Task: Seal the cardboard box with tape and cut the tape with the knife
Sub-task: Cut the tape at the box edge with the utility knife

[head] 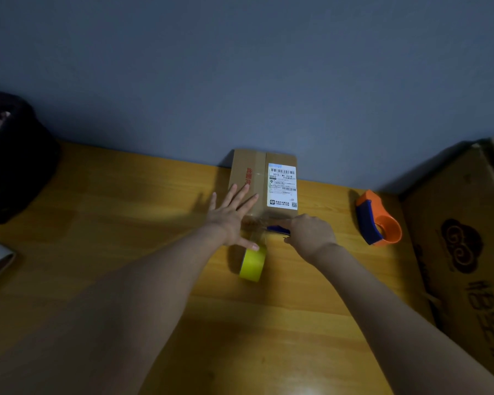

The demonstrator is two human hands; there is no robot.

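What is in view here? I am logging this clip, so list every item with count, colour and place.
cardboard box: 1, brown with white label, far table edge by the wall
tape roll: 1, yellow, standing on edge before the box
knife: 1, blue, at the box's near edge
tape dispenser: 1, orange and blue, right
large carton: 1, brown, far right
bin: 1, black, far left
table: 1, yellow wood
left hand: open, flat on the box
right hand: gripping the knife
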